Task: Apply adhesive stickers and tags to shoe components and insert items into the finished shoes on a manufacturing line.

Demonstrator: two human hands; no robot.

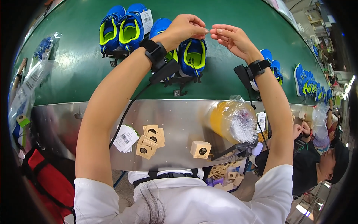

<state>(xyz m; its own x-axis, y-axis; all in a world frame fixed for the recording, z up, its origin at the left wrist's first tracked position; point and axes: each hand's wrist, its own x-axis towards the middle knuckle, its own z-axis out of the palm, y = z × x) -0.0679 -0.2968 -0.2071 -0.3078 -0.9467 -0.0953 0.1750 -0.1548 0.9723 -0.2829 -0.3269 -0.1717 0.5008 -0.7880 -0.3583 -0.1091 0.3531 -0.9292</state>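
My left hand (182,31) is closed in a pinch above a pair of blue shoes. My right hand (233,41) faces it, thumb and forefinger pinched together. Their fingertips almost meet around something thin and tiny, too small to name. Below my left hand and forearm is the pair's right shoe (193,56), with a bright yellow-green lining. Its mate (160,25) is partly covered by my left hand and wrist. A black plastic hanger (182,80) is at the heels of this pair. To the left, another blue pair (130,28) carries a white tag (147,21).
On the metal ledge (179,112) lie white labels (125,139), loose brown tags (151,141) and a brown tag stack (201,149). A yellow round container (220,117) adjoins a clear bag of white strands (241,121). More shoes (305,80) line the green table rightward; a co-worker (311,164) sits there.
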